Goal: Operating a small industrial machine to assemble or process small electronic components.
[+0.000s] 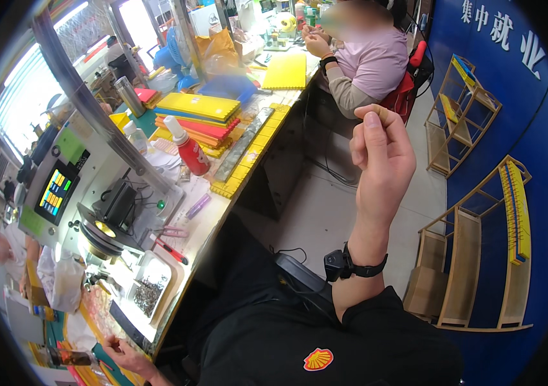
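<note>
The right hand [382, 154] is raised well above the lap, wrist upward, with a black wrist strap [354, 265] below it. Thumb and forefinger are pinched together at the top and the remaining fingers are curled in. Whether anything small sits in that pinch cannot be told; nothing shows between the fingertips.

The left hand [121, 353] lies low at the near end of the workbench [219, 215], fingers half curled over the coloured sheets there. Whether it grips anything cannot be told, as the view bends and blurs at that edge.

Landmark: the shallow white tray of small dark metal parts [148, 293] on the bench.
- The left hand is just beyond the tray's near end — clearly the nearer hand.
- The right hand is well apart from the tray, out over the floor off the bench's open side, and higher.
- The tray's long axis runs along the bench edge, from the left hand toward the machine with the lit ring [103, 228].
- Farther along the bench from the tray stands a red bottle [190, 151], upright — then stacked yellow and red boards [200, 116].

A second person in a pink top [370, 61] works at the far end.
</note>
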Motion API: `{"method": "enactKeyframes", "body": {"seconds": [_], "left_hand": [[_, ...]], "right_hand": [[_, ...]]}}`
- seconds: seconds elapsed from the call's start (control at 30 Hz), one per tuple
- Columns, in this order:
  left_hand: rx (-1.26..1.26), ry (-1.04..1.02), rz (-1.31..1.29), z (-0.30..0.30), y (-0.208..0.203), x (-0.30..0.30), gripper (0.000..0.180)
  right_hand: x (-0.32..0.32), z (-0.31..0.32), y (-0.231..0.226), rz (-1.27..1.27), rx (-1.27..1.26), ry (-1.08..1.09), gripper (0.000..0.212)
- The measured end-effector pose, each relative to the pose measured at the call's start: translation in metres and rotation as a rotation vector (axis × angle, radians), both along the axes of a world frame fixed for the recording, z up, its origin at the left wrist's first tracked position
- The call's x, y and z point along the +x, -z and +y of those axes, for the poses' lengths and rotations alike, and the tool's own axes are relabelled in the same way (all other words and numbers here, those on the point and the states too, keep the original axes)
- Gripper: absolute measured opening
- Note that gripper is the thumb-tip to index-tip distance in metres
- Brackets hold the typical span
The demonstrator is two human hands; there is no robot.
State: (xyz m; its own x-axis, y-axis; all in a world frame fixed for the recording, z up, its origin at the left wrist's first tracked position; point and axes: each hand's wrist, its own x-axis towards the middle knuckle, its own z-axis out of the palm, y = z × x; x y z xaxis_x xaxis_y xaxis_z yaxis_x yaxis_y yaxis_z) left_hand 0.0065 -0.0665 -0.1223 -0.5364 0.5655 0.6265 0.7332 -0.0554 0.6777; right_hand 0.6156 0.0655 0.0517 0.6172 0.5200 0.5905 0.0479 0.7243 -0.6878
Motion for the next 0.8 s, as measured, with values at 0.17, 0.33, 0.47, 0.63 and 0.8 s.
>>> {"method": "enactKeyframes", "body": {"seconds": [0.17,0.33,0.47,0.63,0.8], "left_hand": [[0.005,0.003,0.012,0.0005,-0.0011,0.0017,0.028],[0.017,0.010,0.027,-0.0001,-0.0005,0.0014,0.028],[-0.004,0.000,0.046,-0.0010,-0.0019,0.0016,0.030],[-0.003,0.000,0.064,-0.0008,-0.0027,0.0032,0.030],[-0.008,0.007,0.067,-0.0011,-0.0031,0.0035,0.032]], "right_hand": [[0.0003,-0.0001,0.0001,0.005,-0.013,0.006,0.018],[-0.0001,-0.0005,-0.0007,0.003,-0.014,0.000,0.017],[-0.0005,-0.0007,-0.0014,-0.001,-0.010,-0.013,0.017],[0.0008,-0.0002,0.0002,0.002,-0.009,-0.019,0.017],[-0.0004,-0.0007,-0.0005,0.006,-0.016,-0.020,0.017]]}}
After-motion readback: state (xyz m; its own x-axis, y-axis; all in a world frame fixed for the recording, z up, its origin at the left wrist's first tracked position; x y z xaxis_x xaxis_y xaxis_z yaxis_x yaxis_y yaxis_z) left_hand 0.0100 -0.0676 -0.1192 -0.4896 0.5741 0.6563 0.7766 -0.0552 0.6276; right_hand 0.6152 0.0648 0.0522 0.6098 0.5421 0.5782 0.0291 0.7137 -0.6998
